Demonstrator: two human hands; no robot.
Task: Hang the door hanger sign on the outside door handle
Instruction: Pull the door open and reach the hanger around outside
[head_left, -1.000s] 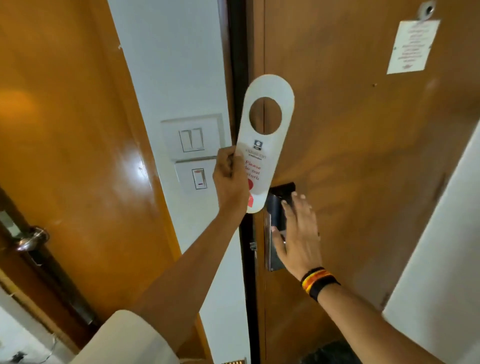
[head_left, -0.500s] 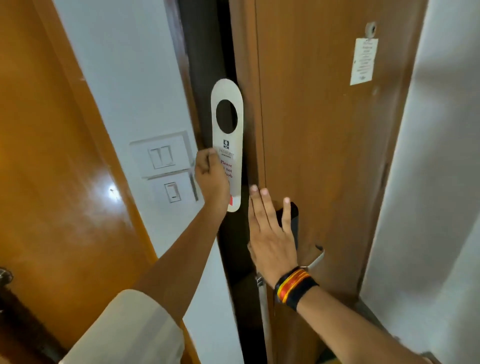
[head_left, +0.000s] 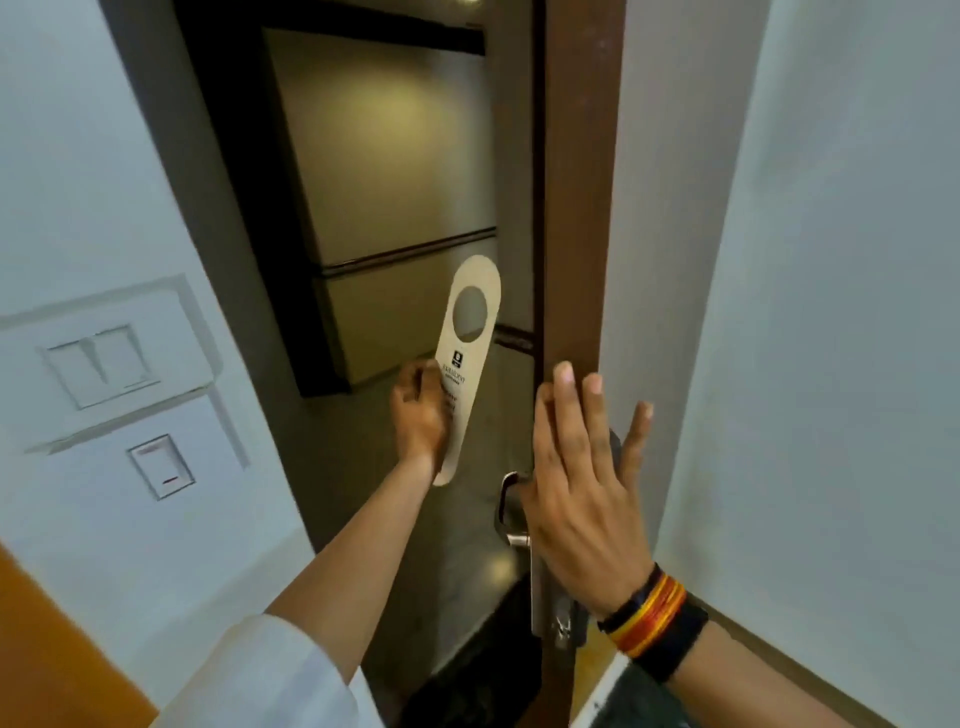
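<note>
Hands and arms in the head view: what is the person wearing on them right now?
The left hand is bare, with no ring or band showing; its forearm is uncovered up to a white sleeve near the elbow. The right hand is also bare. Its wrist carries a bundle of red, orange and yellow threads with a dark strand, and next to it a wide black band.

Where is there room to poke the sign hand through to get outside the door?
The open doorway gap is free: it lies between the dark door frame on the left and the door edge on the right. The left hand holds the door hanger sign there. It is crowded around the handle, under the right hand.
</note>
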